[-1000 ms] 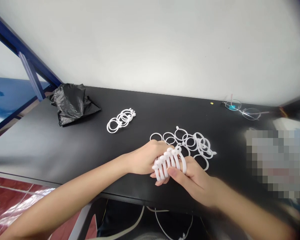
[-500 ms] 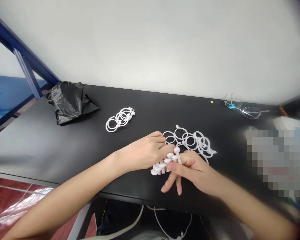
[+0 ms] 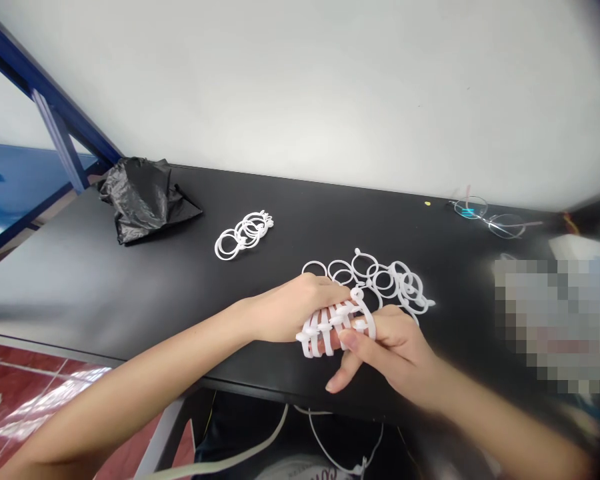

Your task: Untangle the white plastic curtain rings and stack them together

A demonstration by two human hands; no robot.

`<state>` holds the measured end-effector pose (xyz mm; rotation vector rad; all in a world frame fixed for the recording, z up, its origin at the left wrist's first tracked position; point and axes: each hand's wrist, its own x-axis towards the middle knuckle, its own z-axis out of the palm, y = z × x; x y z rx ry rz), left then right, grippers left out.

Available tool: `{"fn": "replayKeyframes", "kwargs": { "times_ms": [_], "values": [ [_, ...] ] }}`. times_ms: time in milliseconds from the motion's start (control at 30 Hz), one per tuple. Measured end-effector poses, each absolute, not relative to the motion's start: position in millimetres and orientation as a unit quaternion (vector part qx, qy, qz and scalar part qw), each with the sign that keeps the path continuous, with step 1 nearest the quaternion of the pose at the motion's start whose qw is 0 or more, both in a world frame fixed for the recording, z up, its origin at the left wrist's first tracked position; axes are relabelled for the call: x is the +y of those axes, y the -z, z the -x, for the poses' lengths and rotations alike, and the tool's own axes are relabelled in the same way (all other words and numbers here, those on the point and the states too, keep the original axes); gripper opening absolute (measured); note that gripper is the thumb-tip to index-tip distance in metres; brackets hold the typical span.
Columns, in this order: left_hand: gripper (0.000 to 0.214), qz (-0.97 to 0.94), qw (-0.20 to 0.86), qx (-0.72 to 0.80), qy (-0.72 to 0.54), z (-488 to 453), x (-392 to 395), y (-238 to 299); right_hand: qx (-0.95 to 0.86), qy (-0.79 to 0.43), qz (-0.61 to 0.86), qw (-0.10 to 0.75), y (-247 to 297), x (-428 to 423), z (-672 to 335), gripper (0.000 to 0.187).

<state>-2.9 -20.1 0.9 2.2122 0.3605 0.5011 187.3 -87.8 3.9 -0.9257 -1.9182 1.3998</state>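
Note:
Both my hands meet at the front of a black table [image 3: 80, 287]. A row of several white plastic rings [image 3: 333, 323] is threaded over the fingers of my left hand [image 3: 293, 310], which curls closed through them. My right hand [image 3: 387, 347] pinches the end ring of that row between thumb and forefinger, its other fingers hanging loose past the table edge. Just behind the hands lies a loose pile of white rings [image 3: 380, 280]. A smaller linked bunch of white rings [image 3: 243, 235] rests further left.
A crumpled black plastic bag [image 3: 143, 197] lies at the back left. Wire-framed glasses [image 3: 490, 217] rest at the back right near the white wall. A blurred-out patch covers the right side. Blue metal bars stand at far left. Cables hang under the table.
The row of rings dipped down half a second ago and has tilted up again on my left fingers. My right hand shifted its pinch along the row's right end.

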Motion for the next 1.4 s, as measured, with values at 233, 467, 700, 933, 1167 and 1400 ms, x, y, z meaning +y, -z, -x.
{"fn": "replayKeyframes", "kwargs": {
  "times_ms": [233,467,700,933,1167,1400],
  "values": [
    [0.024,-0.943,0.207,0.156,-0.209,5.0,-16.8,5.7,-0.552,-0.711,0.341,0.271,-6.1,-78.4,-185.7,0.046],
    [0.023,-0.930,0.258,0.138,-0.223,6.1,-16.9,3.1,-0.640,-0.633,0.334,0.278,-13.5,-82.6,-187.9,0.048],
    [0.021,-0.904,0.311,0.142,-0.256,2.0,-19.3,6.3,-0.704,-0.545,0.355,0.285,-12.6,-85.3,-187.1,0.043],
    [0.021,-0.902,0.323,0.150,-0.243,2.7,-18.7,5.6,-0.666,-0.565,0.373,0.312,-5.3,-86.0,-183.3,0.032],
    [0.019,-0.831,0.491,0.141,-0.221,2.5,-18.1,6.7,-0.732,-0.440,0.353,0.381,-6.3,-95.0,-180.0,0.027],
    [0.010,-0.788,0.560,0.153,-0.205,0.1,-20.3,1.6,-0.755,-0.390,0.337,0.405,-5.2,-94.7,-180.3,0.019]
  ]
}}
